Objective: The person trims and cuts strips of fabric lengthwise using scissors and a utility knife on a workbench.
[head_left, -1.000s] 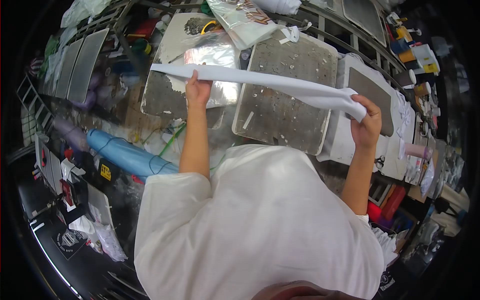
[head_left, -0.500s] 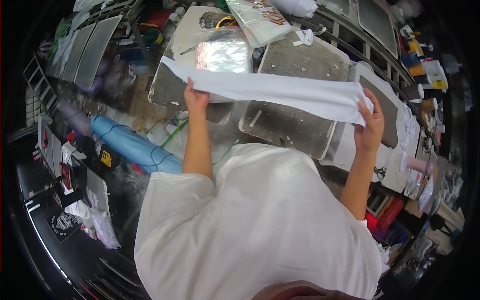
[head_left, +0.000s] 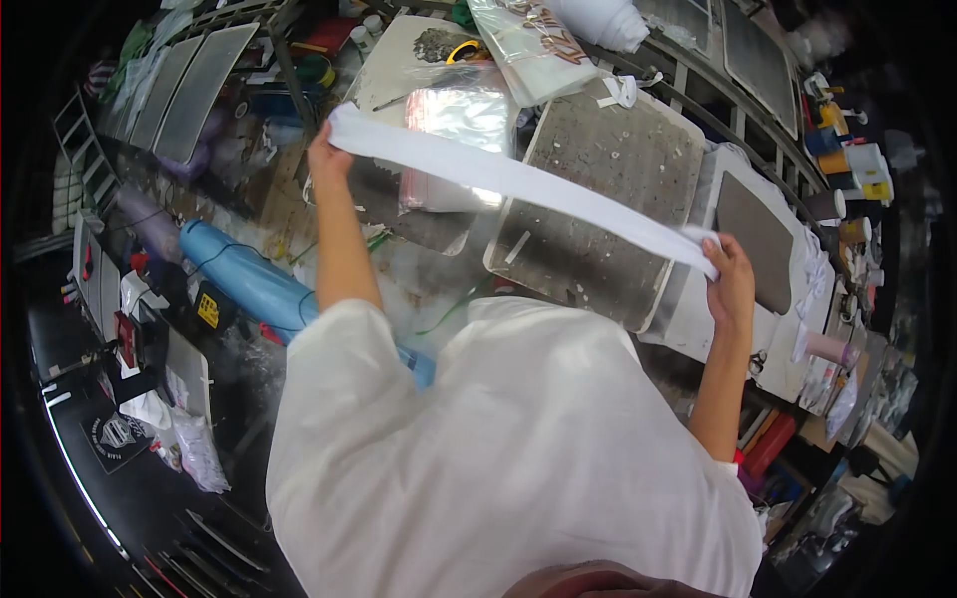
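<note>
A long strip of white cloth [head_left: 518,177] is stretched between my two hands, narrow and folded along its length. My left hand [head_left: 327,159] grips its left end, which sits higher and farther away. At the lower right, my right hand [head_left: 732,276] is closed on the other end. Beneath the cloth lies a stack of clear plastic bags [head_left: 454,115]. A worn grey board [head_left: 608,159] with pale edges is also under the strip.
A printed plastic bag [head_left: 528,45] lies at the back. Yellow-handled scissors [head_left: 465,52] rest beyond the bag stack. A blue wrapped roll [head_left: 244,274] is on my left. Cups and containers [head_left: 847,164] line the right side, near a metal rail [head_left: 698,100].
My left hand has moved left and away from me with its end of the cloth. My right hand has dropped slightly toward me. The cloth now looks narrower and slants more.
</note>
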Demonstrator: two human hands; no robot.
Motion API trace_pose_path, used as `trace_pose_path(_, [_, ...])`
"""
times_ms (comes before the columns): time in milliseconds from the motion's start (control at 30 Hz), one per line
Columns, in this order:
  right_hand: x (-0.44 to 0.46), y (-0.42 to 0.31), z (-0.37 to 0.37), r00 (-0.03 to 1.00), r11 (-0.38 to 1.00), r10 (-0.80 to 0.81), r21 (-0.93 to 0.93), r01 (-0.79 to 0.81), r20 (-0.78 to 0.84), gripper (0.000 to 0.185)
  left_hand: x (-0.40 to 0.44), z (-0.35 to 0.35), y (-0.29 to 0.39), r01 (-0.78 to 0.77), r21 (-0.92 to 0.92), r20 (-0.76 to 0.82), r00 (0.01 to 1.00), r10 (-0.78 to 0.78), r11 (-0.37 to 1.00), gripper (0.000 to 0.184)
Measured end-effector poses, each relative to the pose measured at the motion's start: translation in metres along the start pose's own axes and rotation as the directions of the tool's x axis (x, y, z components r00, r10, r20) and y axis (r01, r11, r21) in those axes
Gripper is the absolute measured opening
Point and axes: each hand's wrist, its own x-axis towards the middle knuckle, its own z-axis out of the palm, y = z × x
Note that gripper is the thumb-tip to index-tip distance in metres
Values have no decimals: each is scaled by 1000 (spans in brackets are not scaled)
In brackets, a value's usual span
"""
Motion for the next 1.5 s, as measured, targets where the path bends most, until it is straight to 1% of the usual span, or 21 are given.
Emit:
trace_pose_path(100, [9, -35, 39, 992, 988, -126, 91, 124, 19, 23, 67, 19, 79, 13, -49, -45, 999, -16, 999, 27])
trace_pose_path(167, [12, -69, 67, 986, 968, -162, 187, 166, -34, 24, 90, 54, 146, 27, -12, 74, 997, -26, 1000, 26])
trace_pose_path(233, [16, -94, 67, 961, 938, -267, 247, 243, 68, 29, 47, 129, 154, -235, 99, -32, 970, 240, 967, 29])
trace_pose_path(300, [7, -115, 69, 948, 906, -315, 309, 289, 38, 32, 59, 140, 189, -98, 108, 59, 994, 92, 989, 27])
trace_pose_path(367, [-7, -122, 73, 944, 912, -316, 305, 274, 96, 33, 60, 142, 186, -109, 172, -34, 993, 117, 979, 29])
trace_pose_path(467, [-15, -115, 68, 954, 930, -279, 276, 241, 106, 34, 32, 134, 158, 43, 471, -43, 999, -26, 881, 51])
trace_pose_path(567, [-23, -110, 56, 962, 946, -229, 265, 185, 150, 34, 42, 105, 158, 246, 549, -176, 968, -178, 799, 44])
trace_pose_path(600, [-23, -109, 47, 968, 949, -220, 256, 183, 123, 35, 25, 104, 151, 183, 611, -130, 983, -130, 771, 41])
trace_pose_path(767, [-33, -110, 24, 983, 951, -183, 253, 179, -10, 37, 69, 23, 140, 249, 301, -308, 939, -154, 920, 41])
trace_pose_path(833, [-40, -111, 11, 976, 956, -151, 227, 184, -155, 39, 84, -44, 126, -19, -196, -71, 997, 5, 980, 44])
trace_pose_path(900, [-42, -104, -27, 961, 920, -267, 279, 276, -70, 42, 8, -45, 64, 46, -43, -82, 995, -49, 998, 52])
trace_pose_path(967, [-52, -106, -32, 947, 910, -278, 272, 313, -162, 42, -43, -30, 7, 106, -187, -265, 952, -154, 977, 55])
trace_pose_path(1033, [-62, -110, -30, 919, 912, -246, 246, 327, -307, 44, -46, -69, -27, 384, -128, -4, 922, -388, 914, 49])
trace_pose_path(1067, [-57, -103, -68, 923, 876, -343, 413, 248, 173, 45, -48, -78, -38, 386, -132, -9, 921, -390, 913, 49])
trace_pose_path(1133, [-61, -105, -65, 951, 900, -306, 337, 276, 38, 43, -53, -81, -58, 530, 205, 3, 840, -543, 822, 38])
trace_pose_path(1167, [-63, -107, -63, 955, 920, -276, 258, 295, -108, 41, -54, -77, -68, 530, 202, 8, 840, -543, 823, 38])
trace_pose_path(1233, [-64, -105, -55, 935, 935, -257, 181, 305, -245, 39, -66, -54, -78, 286, 208, -233, 943, -236, 935, 31])
trace_pose_path(1267, [-61, -104, -53, 894, 946, -245, 109, 306, -375, 37, -70, -38, -72, 280, 126, -279, 931, -237, 952, 20])
trace_pose_path(1367, [-44, -95, -65, 914, 945, -328, -99, 313, -240, 33, -40, -31, -28, 228, 117, -136, 968, -212, 967, 10])
trace_pose_path(1433, [-45, -97, -63, 910, 942, -335, -62, 330, -242, 30, -17, -23, 15, 99, -22, 86, 992, -96, 995, 11])
trace_pose_path(1500, [-47, -100, -68, 915, 942, -293, 83, 326, -277, 32, -24, -22, 37, 13, 166, -9, 1000, -12, 986, 19])
